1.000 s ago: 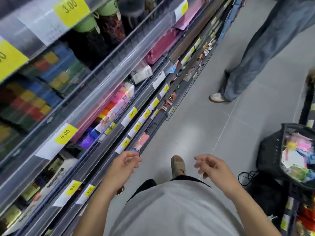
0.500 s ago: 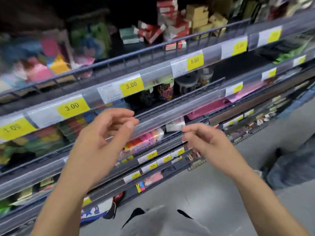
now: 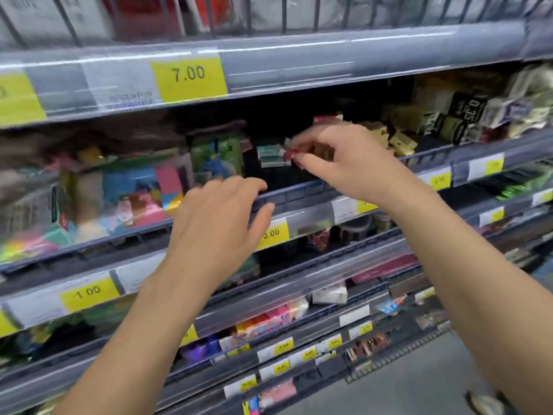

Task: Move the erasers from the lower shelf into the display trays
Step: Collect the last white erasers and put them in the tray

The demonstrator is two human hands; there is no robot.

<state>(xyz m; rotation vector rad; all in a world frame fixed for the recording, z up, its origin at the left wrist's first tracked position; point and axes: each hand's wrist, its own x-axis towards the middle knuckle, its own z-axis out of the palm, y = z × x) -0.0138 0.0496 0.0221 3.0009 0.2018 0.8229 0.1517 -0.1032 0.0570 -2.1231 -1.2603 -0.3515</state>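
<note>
Head view: since half a second ago both hands have risen to a higher shelf, one tier under the yellow 7.00 price tag (image 3: 189, 78). The right hand (image 3: 344, 158) pinches a small red-and-white wrapped piece (image 3: 291, 153), probably an eraser, though blur hides its print; it sits just above the dark wire shelf rail (image 3: 299, 191), beside a boxy green-and-white pack (image 3: 269, 154). The left hand (image 3: 218, 223) hovers with fingers loosely spread, holding nothing, before glossy, colourful packets (image 3: 143, 190).

Yellow price tag (image 3: 189, 79), red-and-white eraser (image 3: 291, 153), teal-and-white boxes (image 3: 270, 155)
</note>
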